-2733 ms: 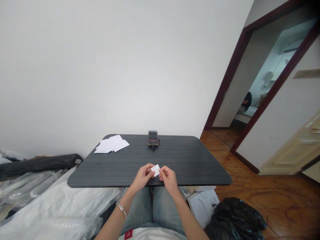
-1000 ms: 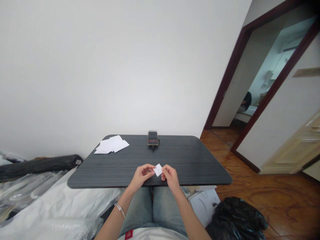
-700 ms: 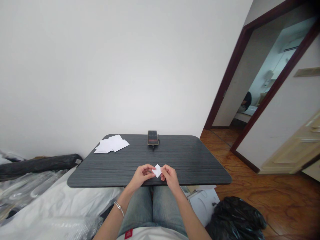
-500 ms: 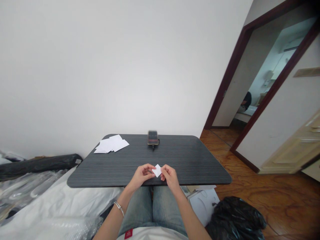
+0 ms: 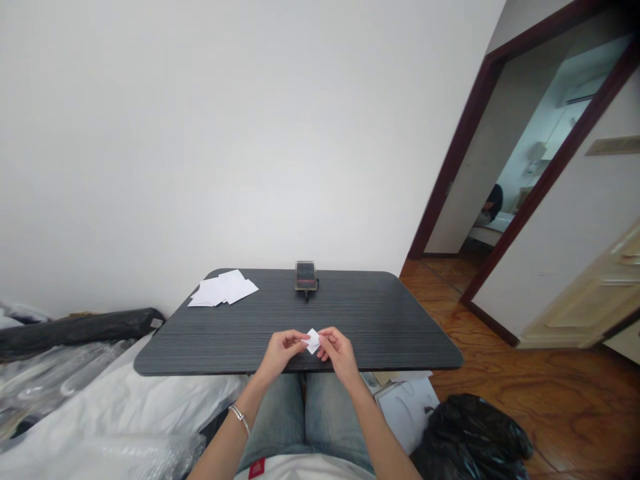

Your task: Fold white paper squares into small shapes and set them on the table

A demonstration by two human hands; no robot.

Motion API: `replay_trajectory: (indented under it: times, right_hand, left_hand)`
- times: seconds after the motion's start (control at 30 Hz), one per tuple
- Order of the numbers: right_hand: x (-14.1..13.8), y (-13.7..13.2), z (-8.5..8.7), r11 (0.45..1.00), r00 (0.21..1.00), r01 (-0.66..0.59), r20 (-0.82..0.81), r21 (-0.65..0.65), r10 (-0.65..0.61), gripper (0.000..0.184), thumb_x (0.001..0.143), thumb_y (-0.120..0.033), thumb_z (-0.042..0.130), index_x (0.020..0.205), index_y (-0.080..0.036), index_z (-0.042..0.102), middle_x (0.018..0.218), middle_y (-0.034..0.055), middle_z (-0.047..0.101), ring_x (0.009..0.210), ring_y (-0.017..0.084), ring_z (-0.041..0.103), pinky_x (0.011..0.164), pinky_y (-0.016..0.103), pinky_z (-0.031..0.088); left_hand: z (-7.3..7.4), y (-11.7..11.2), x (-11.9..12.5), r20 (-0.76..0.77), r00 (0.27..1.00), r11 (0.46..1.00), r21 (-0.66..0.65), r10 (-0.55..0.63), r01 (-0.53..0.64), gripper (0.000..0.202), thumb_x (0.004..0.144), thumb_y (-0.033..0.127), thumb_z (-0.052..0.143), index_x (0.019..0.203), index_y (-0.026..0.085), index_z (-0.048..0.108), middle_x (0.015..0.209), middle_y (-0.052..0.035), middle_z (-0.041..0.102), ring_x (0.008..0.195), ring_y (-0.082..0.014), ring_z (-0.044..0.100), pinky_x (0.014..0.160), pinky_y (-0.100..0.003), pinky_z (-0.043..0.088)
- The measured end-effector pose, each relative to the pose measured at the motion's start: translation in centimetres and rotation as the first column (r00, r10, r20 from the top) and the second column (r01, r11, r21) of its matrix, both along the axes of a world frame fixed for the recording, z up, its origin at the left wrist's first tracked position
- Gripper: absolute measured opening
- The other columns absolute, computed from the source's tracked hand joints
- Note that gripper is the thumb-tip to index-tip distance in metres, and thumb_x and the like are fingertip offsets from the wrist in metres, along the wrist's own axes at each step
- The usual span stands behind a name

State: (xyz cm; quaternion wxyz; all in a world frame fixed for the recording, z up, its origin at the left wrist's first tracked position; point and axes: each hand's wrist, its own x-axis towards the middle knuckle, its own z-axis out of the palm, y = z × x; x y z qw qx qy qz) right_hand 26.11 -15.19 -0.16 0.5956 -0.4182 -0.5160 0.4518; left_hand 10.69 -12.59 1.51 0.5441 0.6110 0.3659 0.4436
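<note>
A small folded piece of white paper point(image 5: 313, 341) is held between my two hands, over the near edge of the dark table point(image 5: 380, 313). My left hand point(image 5: 284, 351) pinches its left corner between thumb and fingers. On the other side, my right hand point(image 5: 337, 348) grips the right corner, fingertips curled behind it. The paper looks like a diamond with one corner pointing away from me; its finer folds are too small to tell. Several loose white sheets point(image 5: 223, 289) lie overlapping at the table's far left.
A small device on a stand point(image 5: 305, 276) with a cable sits at the table's back, by the white wall. Plastic-wrapped items point(image 5: 85, 373) lie to the left. A black plastic bag point(image 5: 473, 433) and a white paper bag point(image 5: 407, 407) stand at lower right. Through the doorway, a person is partly visible.
Both hands and the paper have shifted very slightly left. My right fingers now reach a little further over the paper's right side. Everything else stays in place.
</note>
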Motion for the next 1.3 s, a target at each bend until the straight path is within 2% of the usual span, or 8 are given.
replay_trajectory:
  times: [0.1,0.23,0.37,0.53,0.7,0.87,1.07,1.3]
  right_hand:
    - [0.0,0.0,0.0,1.000,1.000,-0.007,-0.003,0.021,0.007,0.031,0.064,-0.034,0.063,0.090,-0.018,0.056,0.068,0.0005,0.061,0.056,0.012,0.057,0.038,0.016,0.041]
    - [0.2,-0.2,-0.1,0.999,0.998,-0.035,0.058,0.008,0.034,0.022,0.063,-0.030,0.065,0.079,-0.016,0.061,0.067,0.0021,0.064,0.056,0.014,0.058,0.042,0.019,0.045]
    - [0.3,-0.1,-0.4,0.999,0.999,-0.039,0.014,0.001,0.039,0.018,0.063,-0.028,0.066,0.074,-0.015,0.064,0.068,0.0037,0.067,0.057,0.015,0.060,0.046,0.022,0.046]
    - [0.3,-0.1,-0.7,1.000,1.000,-0.002,-0.022,0.026,0.003,0.011,0.062,-0.023,0.067,0.069,-0.015,0.066,0.060,0.0019,0.066,0.052,0.014,0.059,0.049,0.024,0.046]
    - [0.4,-0.2,-0.5,0.999,0.999,0.037,-0.020,0.040,-0.036,0.009,0.060,-0.023,0.068,0.066,-0.016,0.067,0.055,0.0007,0.065,0.048,0.014,0.057,0.051,0.024,0.045]
    - [0.4,-0.4,0.1,0.996,0.997,0.067,0.042,0.052,-0.069,0.014,0.066,-0.028,0.064,0.060,-0.016,0.066,0.051,-0.0005,0.061,0.048,0.013,0.055,0.050,0.023,0.044]
    - [0.6,-0.6,0.7,0.987,0.992,0.071,0.090,0.147,-0.084,0.012,0.068,-0.025,0.063,0.060,-0.017,0.067,0.061,0.0010,0.060,0.056,0.013,0.054,0.054,0.023,0.044]
    - [0.6,-0.4,0.2,0.996,0.999,0.034,-0.041,0.087,-0.030,0.006,0.062,-0.021,0.068,0.059,-0.017,0.065,0.057,-0.0011,0.059,0.053,0.012,0.054,0.053,0.023,0.043]
  left_hand:
    - [-0.2,0.1,0.0,0.013,1.000,1.000,-0.009,0.014,-0.013,0.021,0.062,0.026,0.067,0.076,0.011,0.067,0.062,-0.0038,0.067,0.057,-0.0144,0.058,0.057,-0.024,0.043]
    - [-0.4,0.3,-0.1,0.043,0.999,0.999,-0.012,-0.032,0.033,0.020,0.062,0.025,0.067,0.077,0.012,0.067,0.068,-0.0050,0.069,0.062,-0.0157,0.060,0.061,-0.025,0.044]
    - [-0.3,0.3,-0.1,0.068,0.996,0.998,-0.018,-0.065,0.067,0.020,0.062,0.025,0.068,0.076,0.011,0.066,0.068,-0.0049,0.068,0.062,-0.0153,0.060,0.062,-0.025,0.045]
    - [0.1,0.1,-0.1,0.114,0.993,0.997,-0.056,-0.044,0.050,0.017,0.059,0.022,0.070,0.071,0.011,0.064,0.061,-0.0029,0.067,0.056,-0.0123,0.058,0.058,-0.023,0.044]
    - [0.1,0.0,-0.1,0.084,0.996,0.998,-0.061,-0.028,0.033,0.014,0.060,0.021,0.069,0.069,0.011,0.067,0.055,-0.0019,0.066,0.051,-0.0112,0.056,0.055,-0.022,0.042]
    - [-0.1,0.1,-0.1,0.040,0.999,0.999,-0.047,-0.023,0.025,0.013,0.060,0.023,0.069,0.065,0.011,0.068,0.051,-0.0015,0.065,0.048,-0.0114,0.055,0.052,-0.022,0.040]
    - [0.1,0.0,0.0,0.029,0.999,0.999,-0.036,-0.017,0.018,0.013,0.061,0.023,0.069,0.065,0.011,0.068,0.055,-0.0018,0.066,0.051,-0.0118,0.056,0.055,-0.021,0.040]
    - [0.4,-0.2,-0.1,-0.009,1.000,1.000,0.010,-0.024,0.024,0.015,0.064,0.026,0.066,0.062,0.011,0.066,0.053,-0.0013,0.064,0.050,-0.0118,0.055,0.053,-0.021,0.040]
